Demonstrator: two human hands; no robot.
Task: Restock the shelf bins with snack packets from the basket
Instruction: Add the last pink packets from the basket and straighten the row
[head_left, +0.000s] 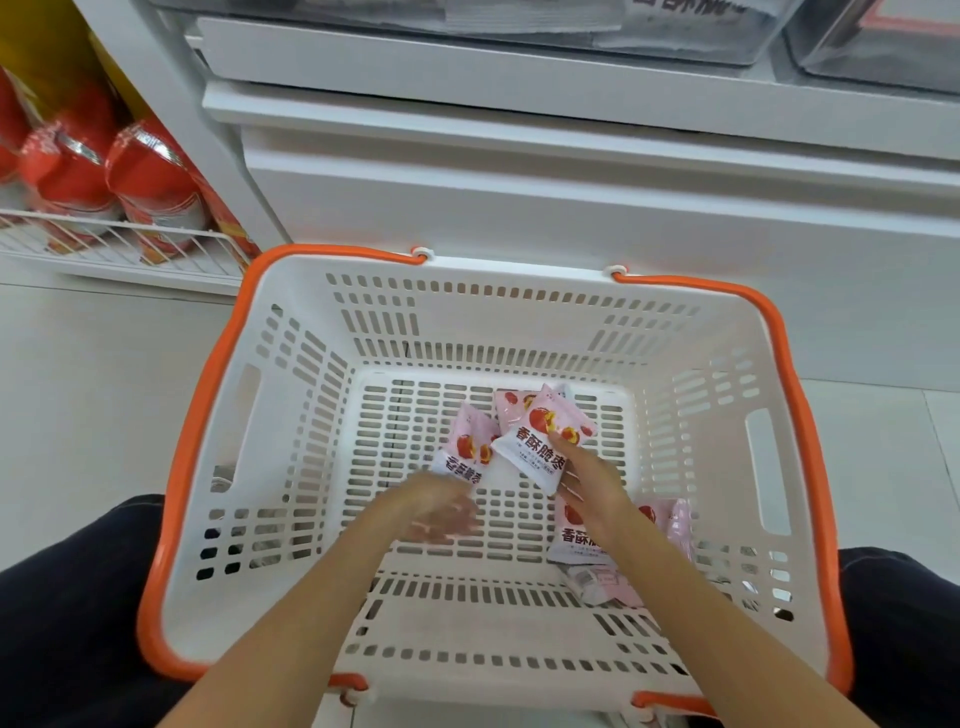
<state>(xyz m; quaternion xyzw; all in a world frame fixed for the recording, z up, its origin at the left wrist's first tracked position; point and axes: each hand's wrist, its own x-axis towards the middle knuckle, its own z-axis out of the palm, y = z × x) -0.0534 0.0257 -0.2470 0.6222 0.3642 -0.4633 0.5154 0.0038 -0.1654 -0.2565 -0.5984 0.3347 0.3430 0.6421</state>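
A white slotted basket (291, 415) with an orange rim sits on the floor between my knees. Several pink-and-white snack packets lie on its bottom. My right hand (589, 480) pinches one packet (543, 441) and holds it a little above the basket floor. Just left of it lies another packet (467, 449), its near end under my left hand (441, 512). That hand is blurred and its fingers look spread, just touching this packet. More packets (660, 525) lie at the near right, partly hidden by my right forearm. Clear shelf bins (857, 47) show at the top edge.
A white shelf unit (519, 156) stands right behind the basket. At the left a wire rack (130, 244) holds red and silver bags. The floor is pale tile. My dark trouser legs flank the basket on both sides.
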